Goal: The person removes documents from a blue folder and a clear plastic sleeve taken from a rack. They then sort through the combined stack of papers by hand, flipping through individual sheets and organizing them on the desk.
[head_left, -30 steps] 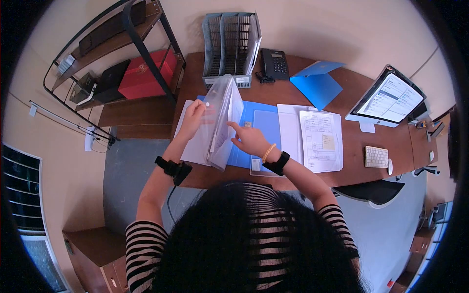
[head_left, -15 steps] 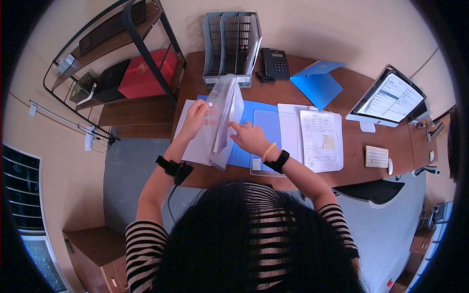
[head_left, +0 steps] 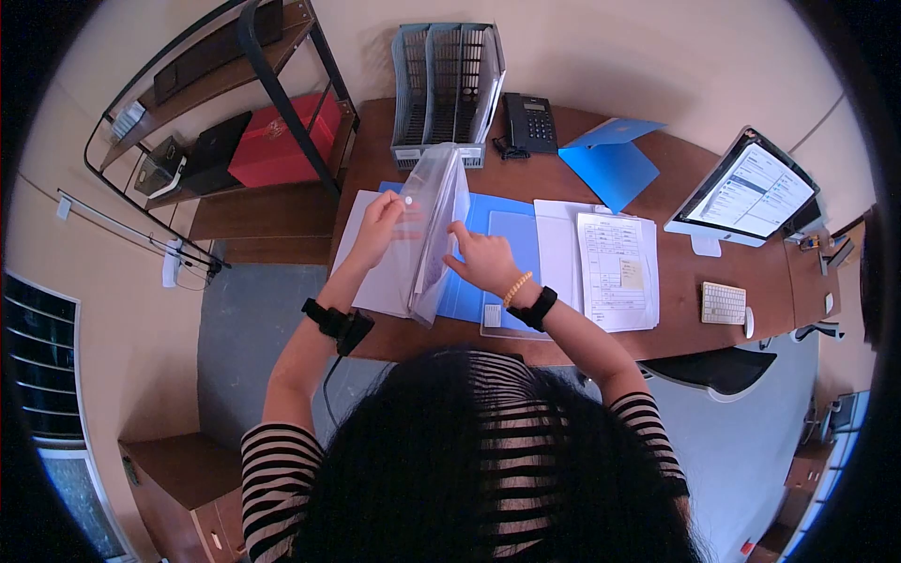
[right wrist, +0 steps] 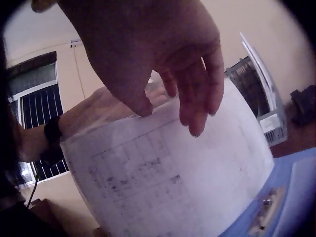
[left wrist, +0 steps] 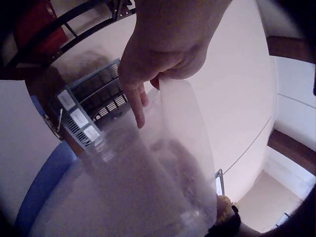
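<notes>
A clear plastic folder (head_left: pixel 428 211) with papers inside stands raised over a blue folder (head_left: pixel 521 208) on the desk. On its left side, my left hand (head_left: pixel 375 230) grips the clear plastic near a white button; in the left wrist view, the hand (left wrist: pixel 160 57) has thumb and fingers around the film (left wrist: pixel 185 118). My right hand (head_left: pixel 483 261) is at the folder's right side, index finger raised. The right wrist view shows that hand (right wrist: pixel 158 54) with loosely bent fingers over the upper edge of a printed sheet (right wrist: pixel 143 173); whether they pinch it is unclear.
A grey file rack (head_left: pixel 439 155) and a black phone (head_left: pixel 530 124) stand at the back. Rightward are printed papers (head_left: pixel 615 272), an open blue folder (head_left: pixel 615 169), a monitor (head_left: pixel 751 188), a keyboard (head_left: pixel 724 302) and a mouse (head_left: pixel 749 323). Shelves hold a red box (head_left: pixel 282 145).
The clear folder and my left hand have shifted slightly right. My right hand's index finger has lifted higher along the sheets' edge.
</notes>
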### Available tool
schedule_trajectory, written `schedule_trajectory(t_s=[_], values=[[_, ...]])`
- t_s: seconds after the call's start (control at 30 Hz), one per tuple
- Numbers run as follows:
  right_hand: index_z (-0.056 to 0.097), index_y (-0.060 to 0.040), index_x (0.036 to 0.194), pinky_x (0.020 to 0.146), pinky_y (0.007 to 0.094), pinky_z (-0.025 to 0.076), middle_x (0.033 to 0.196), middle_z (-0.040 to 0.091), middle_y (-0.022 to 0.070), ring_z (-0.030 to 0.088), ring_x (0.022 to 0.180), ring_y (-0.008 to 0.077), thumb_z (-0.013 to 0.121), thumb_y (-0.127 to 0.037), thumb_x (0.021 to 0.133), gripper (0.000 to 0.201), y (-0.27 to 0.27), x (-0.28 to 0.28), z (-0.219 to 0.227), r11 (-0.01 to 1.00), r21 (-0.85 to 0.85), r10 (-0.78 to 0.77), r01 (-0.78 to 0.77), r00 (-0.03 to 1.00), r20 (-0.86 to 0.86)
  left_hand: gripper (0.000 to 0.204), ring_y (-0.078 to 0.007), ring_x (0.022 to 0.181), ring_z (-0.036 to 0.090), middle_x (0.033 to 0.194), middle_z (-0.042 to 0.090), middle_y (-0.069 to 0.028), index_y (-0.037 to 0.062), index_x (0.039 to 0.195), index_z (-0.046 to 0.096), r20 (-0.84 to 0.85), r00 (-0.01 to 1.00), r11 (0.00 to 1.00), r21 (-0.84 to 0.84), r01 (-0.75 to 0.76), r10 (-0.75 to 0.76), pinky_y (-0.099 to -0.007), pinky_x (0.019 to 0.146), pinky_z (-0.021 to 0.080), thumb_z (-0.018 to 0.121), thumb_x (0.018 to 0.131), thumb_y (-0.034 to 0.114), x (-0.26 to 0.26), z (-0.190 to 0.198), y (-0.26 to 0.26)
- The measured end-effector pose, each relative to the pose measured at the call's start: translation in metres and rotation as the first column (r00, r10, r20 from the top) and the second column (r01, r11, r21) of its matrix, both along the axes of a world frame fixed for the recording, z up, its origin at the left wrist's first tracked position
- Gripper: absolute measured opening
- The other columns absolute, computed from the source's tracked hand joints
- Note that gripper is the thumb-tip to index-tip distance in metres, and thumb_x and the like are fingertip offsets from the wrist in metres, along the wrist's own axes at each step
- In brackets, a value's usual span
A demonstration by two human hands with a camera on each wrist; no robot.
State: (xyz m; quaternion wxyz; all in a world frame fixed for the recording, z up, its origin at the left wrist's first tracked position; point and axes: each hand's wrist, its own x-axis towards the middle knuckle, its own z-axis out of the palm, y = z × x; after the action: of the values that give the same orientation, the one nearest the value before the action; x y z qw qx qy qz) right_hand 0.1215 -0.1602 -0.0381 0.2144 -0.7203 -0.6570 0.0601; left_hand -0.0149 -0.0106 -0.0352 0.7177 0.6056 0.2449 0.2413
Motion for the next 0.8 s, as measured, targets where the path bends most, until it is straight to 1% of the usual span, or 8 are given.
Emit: schedule_trajectory(t_s=[0.17, 0.37, 0.47, 0.53, 0.8], values=[[0.042, -0.0070, 0.094, 0.053, 0.0404, 0.044, 0.070, 0.058, 0.0135, 0.056, 0.059, 0.0316, 0.052, -0.030, 0.074, 0.032, 0.000, 0.002, 0.003, 0.999, -0.036, 0.033, -0.032, 0.999, 0.025, 0.012, -0.0245, 0.091, 0.053, 0.097, 0.050, -0.0117, 0.0068, 0.081, 0.042, -0.002, 1.000, 1.000, 0.004, 0.003, -0.002, -0.0391, 0.066, 0.050, 0.036, 0.086, 0.016, 0.001, 0.000, -0.001], [0.042, -0.0066, 0.090, 0.050, 0.0403, 0.043, 0.065, 0.058, 0.0131, 0.056, 0.058, 0.0309, 0.053, -0.029, 0.073, 0.030, 0.001, 0.004, -0.003, 0.998, 0.006, 0.056, -0.056, 0.998, 0.030, 0.012, -0.0248, 0.091, 0.053, 0.097, 0.050, -0.0118, 0.0068, 0.081, 0.042, 0.012, 1.000, 1.000, -0.010, 0.005, -0.005, -0.0395, 0.066, 0.050, 0.036, 0.086, 0.016, 0.000, -0.002, 0.000], [0.042, -0.0058, 0.087, 0.048, 0.0397, 0.043, 0.063, 0.057, 0.0128, 0.056, 0.056, 0.0301, 0.053, -0.030, 0.072, 0.030, 0.002, 0.005, -0.005, 0.997, 0.046, 0.061, -0.064, 0.996, 0.060, 0.012, -0.0248, 0.091, 0.053, 0.097, 0.050, -0.0117, 0.0071, 0.082, 0.042, 0.016, 1.000, 1.000, -0.015, 0.008, -0.008, -0.0399, 0.067, 0.050, 0.036, 0.085, 0.016, 0.001, -0.003, 0.000], [0.042, -0.0050, 0.085, 0.046, 0.0391, 0.043, 0.061, 0.057, 0.0122, 0.056, 0.054, 0.0295, 0.054, -0.030, 0.072, 0.031, 0.002, 0.005, -0.003, 0.996, 0.042, 0.070, -0.074, 0.994, 0.088, 0.011, -0.0248, 0.091, 0.053, 0.097, 0.050, -0.0116, 0.0072, 0.082, 0.042, 0.011, 1.000, 1.000, -0.017, 0.002, -0.002, -0.0402, 0.067, 0.050, 0.036, 0.085, 0.016, 0.001, -0.003, 0.000], [0.044, -0.0043, 0.082, 0.046, 0.0381, 0.042, 0.060, 0.057, 0.0112, 0.056, 0.054, 0.0285, 0.056, -0.036, 0.071, 0.036, 0.005, 0.010, -0.007, 0.995, 0.037, 0.093, -0.097, 0.992, 0.089, 0.012, -0.0250, 0.092, 0.052, 0.099, 0.050, -0.0120, 0.0082, 0.082, 0.042, 0.014, 1.000, 0.999, -0.042, 0.016, -0.015, -0.0413, 0.068, 0.049, 0.038, 0.085, 0.019, 0.002, -0.008, 0.001]])
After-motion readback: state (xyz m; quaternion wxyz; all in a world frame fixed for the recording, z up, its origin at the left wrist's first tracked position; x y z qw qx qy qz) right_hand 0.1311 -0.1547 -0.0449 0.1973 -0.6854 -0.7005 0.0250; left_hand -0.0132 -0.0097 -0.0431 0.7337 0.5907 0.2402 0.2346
